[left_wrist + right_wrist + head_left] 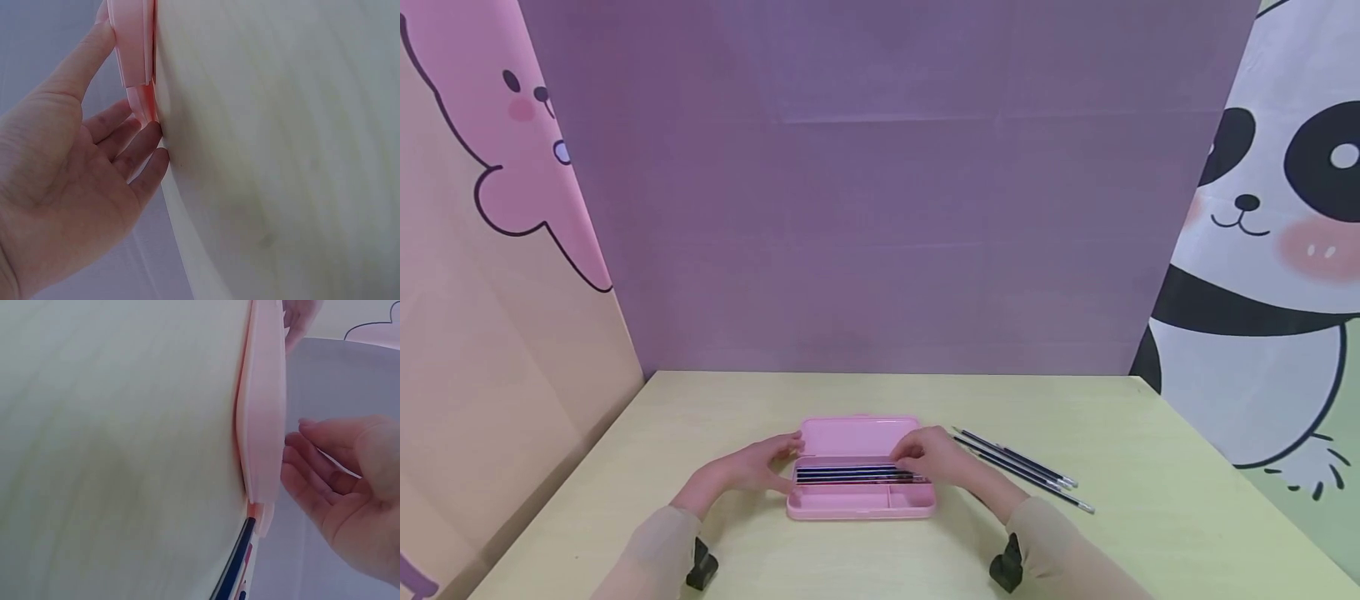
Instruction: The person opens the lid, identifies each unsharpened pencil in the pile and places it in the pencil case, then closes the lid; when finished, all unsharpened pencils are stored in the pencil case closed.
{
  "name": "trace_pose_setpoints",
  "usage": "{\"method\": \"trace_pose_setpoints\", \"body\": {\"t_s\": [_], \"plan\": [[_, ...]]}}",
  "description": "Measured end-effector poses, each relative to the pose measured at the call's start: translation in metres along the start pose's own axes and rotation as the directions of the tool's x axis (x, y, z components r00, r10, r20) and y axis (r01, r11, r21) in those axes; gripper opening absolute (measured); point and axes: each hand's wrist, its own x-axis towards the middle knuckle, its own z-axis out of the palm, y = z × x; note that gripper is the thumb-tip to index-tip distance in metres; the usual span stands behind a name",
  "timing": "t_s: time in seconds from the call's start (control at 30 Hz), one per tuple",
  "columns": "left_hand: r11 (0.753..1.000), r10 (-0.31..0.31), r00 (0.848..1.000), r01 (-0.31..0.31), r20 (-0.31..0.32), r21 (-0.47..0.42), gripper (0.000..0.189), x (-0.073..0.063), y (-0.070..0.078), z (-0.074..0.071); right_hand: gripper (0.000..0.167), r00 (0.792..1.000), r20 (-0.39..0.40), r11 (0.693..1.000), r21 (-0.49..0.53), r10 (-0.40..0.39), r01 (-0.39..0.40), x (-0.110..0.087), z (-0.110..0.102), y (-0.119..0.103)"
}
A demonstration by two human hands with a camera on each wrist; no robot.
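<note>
A pink pencil case (pixel 841 503) lies with its lid (pixel 859 435) folded back. Several dark pencils (pixel 850 475) lie side by side in its long upper compartment. At the case's left end is my left hand (pixel 760 465), its thumb against the side wall and its fingers spread by the lid hinge; the left wrist view shows the palm empty. My right hand (pixel 931 454) is over the right end of the case, fingertips close over the pencil ends. In the right wrist view its thumb and bent fingers stand apart at the rim, with no pencil showing between them.
To the right of the case, several loose dark pencils (pixel 1026 467) lie slantwise on the pale wooden table (pixel 820 562). A purple backdrop (pixel 880 208) rises behind the table. Cartoon-printed panels stand at both sides, a panda (pixel 1255 333) on the right one.
</note>
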Motion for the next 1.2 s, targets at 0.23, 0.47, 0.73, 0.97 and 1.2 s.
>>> {"method": "trace_pose_setpoints", "body": {"t_s": [0.23, 0.47, 0.73, 0.97, 1.2], "plan": [[1.000, 0.002, 1.000, -0.002, 0.001, 0.013, 0.096, 0.000, 0.000, -0.001, 0.015, 0.999, -0.039, 0.999, 0.054, 0.007, -0.005, -0.009, -0.013, 0.003], [0.999, 0.017, 1.000, -0.016, -0.006, 0.028, 0.095, 0.001, -0.002, -0.001, 0.023, 0.994, -0.097, 0.998, 0.052, 0.051, -0.046, -0.022, -0.029, 0.006], [1.000, 0.015, 1.000, -0.015, -0.003, 0.022, 0.097, 0.000, -0.001, 0.001, 0.021, 0.984, -0.129, 0.992, 0.048, 0.119, -0.114, -0.038, -0.037, 0.013], [0.999, 0.020, 1.000, -0.020, -0.002, 0.028, 0.094, 0.000, 0.000, 0.001, 0.020, 0.989, -0.112, 0.995, 0.054, 0.092, -0.087, -0.053, -0.042, 0.022], [0.999, 0.018, 1.000, -0.017, -0.005, 0.043, 0.095, 0.000, -0.001, 0.001, 0.021, 0.988, -0.122, 0.995, 0.037, 0.100, -0.096, -0.069, -0.047, 0.029]]}}
